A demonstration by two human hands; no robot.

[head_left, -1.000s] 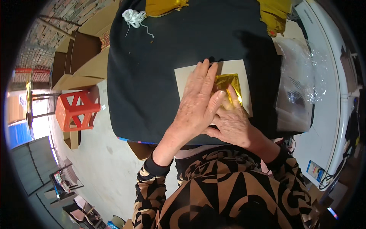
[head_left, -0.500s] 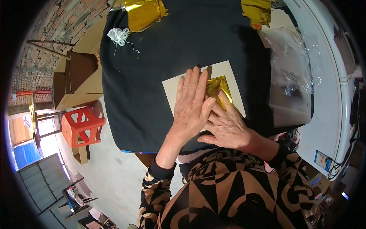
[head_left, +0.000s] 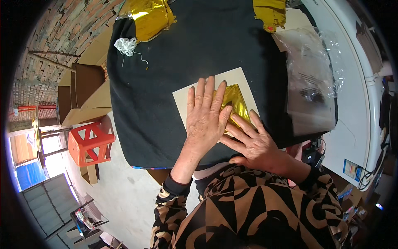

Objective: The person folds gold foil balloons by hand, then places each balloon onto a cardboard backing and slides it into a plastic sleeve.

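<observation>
A shiny gold foil piece (head_left: 237, 99), flat and creased, lies on a pale square board (head_left: 182, 99) at the near middle of the black-covered table. My left hand (head_left: 205, 114) rests flat over the foil's left part and the board, fingers stretched out away from me. Beside it, my right hand (head_left: 253, 141) is spread over the foil's near right corner, with its fingertips on the foil and the board. Both palms are hidden, and so is the foil's left part beneath my left hand.
Gold foil items (head_left: 153, 18) lie at the far left, and another gold foil item (head_left: 269, 14) at the far right. A white string bundle (head_left: 125, 46) sits on the black cloth (head_left: 145, 103). Clear plastic bags (head_left: 311, 83) cover the right side. A red stool (head_left: 91, 143) stands left.
My right hand has slid toward me and to the right with its fingers spreading, uncovering more of the foil. My left hand stays flat in nearly the same place.
</observation>
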